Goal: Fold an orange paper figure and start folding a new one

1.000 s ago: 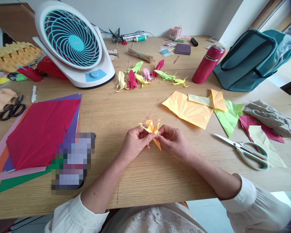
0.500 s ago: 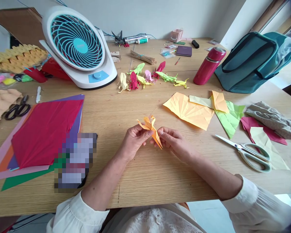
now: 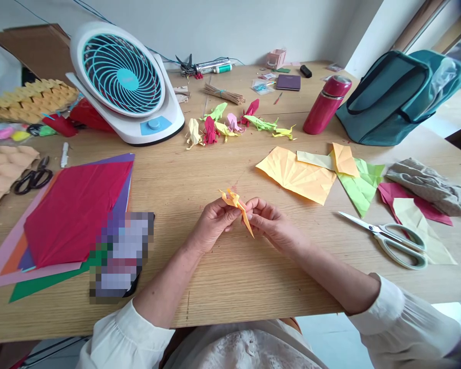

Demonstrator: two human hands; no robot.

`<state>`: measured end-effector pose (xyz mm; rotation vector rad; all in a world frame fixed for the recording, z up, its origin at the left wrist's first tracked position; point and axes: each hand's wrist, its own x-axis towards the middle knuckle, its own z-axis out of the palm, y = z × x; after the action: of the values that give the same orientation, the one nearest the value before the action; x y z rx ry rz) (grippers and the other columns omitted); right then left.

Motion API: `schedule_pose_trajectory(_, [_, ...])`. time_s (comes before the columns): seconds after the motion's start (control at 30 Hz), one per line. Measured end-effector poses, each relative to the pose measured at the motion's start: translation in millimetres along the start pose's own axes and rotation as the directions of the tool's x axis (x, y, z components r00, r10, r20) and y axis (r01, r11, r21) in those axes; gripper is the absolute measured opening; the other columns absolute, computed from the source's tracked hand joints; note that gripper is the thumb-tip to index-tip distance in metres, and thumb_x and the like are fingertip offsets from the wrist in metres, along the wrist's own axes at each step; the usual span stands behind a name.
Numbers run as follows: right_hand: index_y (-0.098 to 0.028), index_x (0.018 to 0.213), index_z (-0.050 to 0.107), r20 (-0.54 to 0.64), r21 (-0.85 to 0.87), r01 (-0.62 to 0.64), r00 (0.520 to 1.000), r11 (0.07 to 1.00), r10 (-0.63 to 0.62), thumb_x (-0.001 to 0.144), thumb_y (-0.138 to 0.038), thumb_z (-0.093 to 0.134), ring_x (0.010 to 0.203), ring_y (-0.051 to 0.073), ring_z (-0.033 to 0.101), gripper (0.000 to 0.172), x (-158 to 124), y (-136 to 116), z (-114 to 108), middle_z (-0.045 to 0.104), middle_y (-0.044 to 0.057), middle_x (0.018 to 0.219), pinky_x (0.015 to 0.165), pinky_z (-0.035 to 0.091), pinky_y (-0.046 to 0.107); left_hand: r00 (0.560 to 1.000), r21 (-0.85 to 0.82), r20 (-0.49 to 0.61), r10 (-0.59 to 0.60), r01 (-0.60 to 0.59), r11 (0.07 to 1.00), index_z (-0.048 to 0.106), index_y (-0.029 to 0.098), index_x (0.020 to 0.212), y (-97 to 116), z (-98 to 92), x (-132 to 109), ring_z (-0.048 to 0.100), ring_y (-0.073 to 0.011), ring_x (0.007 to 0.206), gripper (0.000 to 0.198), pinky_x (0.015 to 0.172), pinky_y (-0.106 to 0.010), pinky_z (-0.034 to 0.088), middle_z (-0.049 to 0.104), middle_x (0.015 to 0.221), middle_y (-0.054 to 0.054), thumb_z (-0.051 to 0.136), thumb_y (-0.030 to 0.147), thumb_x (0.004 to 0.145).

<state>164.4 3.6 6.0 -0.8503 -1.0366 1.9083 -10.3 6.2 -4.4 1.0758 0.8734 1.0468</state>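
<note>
An orange origami figure (image 3: 236, 201) with narrow folded points is held above the middle of the table's front part. My left hand (image 3: 215, 220) pinches its body between thumb and fingers. From the other side my right hand (image 3: 268, 219) is closed on the figure, its thumb and fingertips at one of the folded points. One long point hangs down between the two hands. Part of the paper is hidden behind my fingers. Beyond my hands stands a group of finished-looking folded paper animals (image 3: 211, 130) in green, red, pink and yellow.
To the right lie creased orange paper (image 3: 297, 177), green paper (image 3: 360, 184), scissors (image 3: 384, 238) and a grey cloth (image 3: 430, 187). A red flask (image 3: 326, 105) and teal bag (image 3: 384, 102) stand behind. On the left are coloured sheets (image 3: 72, 215), a phone (image 3: 123, 256) and a fan (image 3: 125, 82).
The orange figure has been turned slightly, and my right thumb and fingers have closed in nearer to my left hand. The camera view has shifted a little.
</note>
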Motion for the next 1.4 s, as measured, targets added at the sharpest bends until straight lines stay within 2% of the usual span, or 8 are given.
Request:
schedule_pose_trajectory(0.1, [-0.022,0.086,0.059,-0.001,-0.033,0.036,0.999,0.999,-0.036,0.075,-0.048,0.082,0.062,0.010,0.049,0.037,0.2,1.0,0.2,0.060,-0.003,0.073,0.059,0.038,0.025,1.000,-0.013,0.013,0.006,-0.006,1.000,0.069,0.019,0.087,1.2,1.7,-0.4,0.040,-0.0053,0.055,0.028,0.046,-0.018,0.031,0.052,0.072,0.004,0.078,0.044,0.079])
schedule_pose_trajectory(0.23, [-0.023,0.088,0.060,0.047,-0.074,0.021,0.999,0.997,-0.017,0.081,-0.055,0.075,0.072,0.014,0.057,0.036,-0.5,2.3,-0.4,0.064,0.000,0.078,0.069,0.043,0.028,1.000,-0.027,-0.001,-0.009,0.009,1.000,0.065,0.018,0.081,4.0,4.9,0.2,0.049,-0.0079,0.057,0.031,0.047,-0.018,0.032,0.055,0.067,0.003,0.078,0.046,0.077])
schedule_pose_trajectory(0.4, [-0.021,0.084,0.061,0.022,-0.220,0.077,0.997,0.972,-0.074,0.092,-0.054,0.062,0.066,0.011,0.045,0.034,-0.2,4.9,-4.1,0.056,-0.002,0.076,0.063,0.035,0.026,0.988,-0.021,-0.154,0.014,-0.018,1.000,0.063,0.017,0.078,6.3,6.7,1.1,0.045,-0.0060,0.056,0.031,0.046,-0.018,0.032,0.055,0.067,0.003,0.081,0.042,0.071])
schedule_pose_trajectory(0.57, [-0.020,0.084,0.060,-0.036,-0.265,0.065,0.996,0.962,-0.078,0.083,-0.055,0.073,0.062,0.011,0.040,0.037,2.2,6.7,-5.1,0.051,-0.003,0.072,0.057,0.032,0.026,0.976,0.030,-0.217,0.017,-0.011,0.999,0.062,0.016,0.073,6.7,7.1,0.7,0.042,-0.0052,0.052,0.031,0.044,-0.018,0.034,0.054,0.064,0.004,0.082,0.039,0.069])
schedule_pose_trajectory(0.77, [-0.021,0.082,0.057,-0.052,-0.288,0.075,0.994,0.955,-0.094,0.078,-0.057,0.075,0.058,0.010,0.037,0.041,2.9,7.4,-4.4,0.051,-0.004,0.068,0.053,0.029,0.026,0.977,0.032,-0.213,0.007,-0.001,1.000,0.064,0.015,0.074,5.9,7.3,0.6,0.042,-0.0042,0.050,0.030,0.043,-0.019,0.034,0.055,0.066,0.004,0.083,0.038,0.069])
schedule_pose_trajectory(1.13, [-0.021,0.081,0.056,-0.025,-0.304,0.110,0.992,0.946,-0.123,0.081,-0.057,0.073,0.060,0.011,0.039,0.040,2.5,5.1,-3.7,0.050,-0.003,0.070,0.055,0.031,0.026,0.979,0.014,-0.202,-0.006,0.008,1.000,0.067,0.016,0.073,6.8,6.4,0.9,0.041,-0.0050,0.051,0.031,0.044,-0.019,0.033,0.052,0.062,0.005,0.084,0.040,0.067])
schedule_pose_trajectory(1.4, [-0.020,0.079,0.056,-0.024,-0.314,0.097,0.994,0.944,-0.110,0.082,-0.059,0.072,0.057,0.010,0.035,0.042,1.0,5.6,-5.7,0.046,-0.005,0.065,0.053,0.028,0.026,0.986,0.007,-0.164,-0.019,0.020,1.000,0.067,0.015,0.073,8.0,6.7,-0.3,0.042,-0.0052,0.051,0.030,0.045,-0.018,0.033,0.051,0.058,0.005,0.084,0.039,0.068])
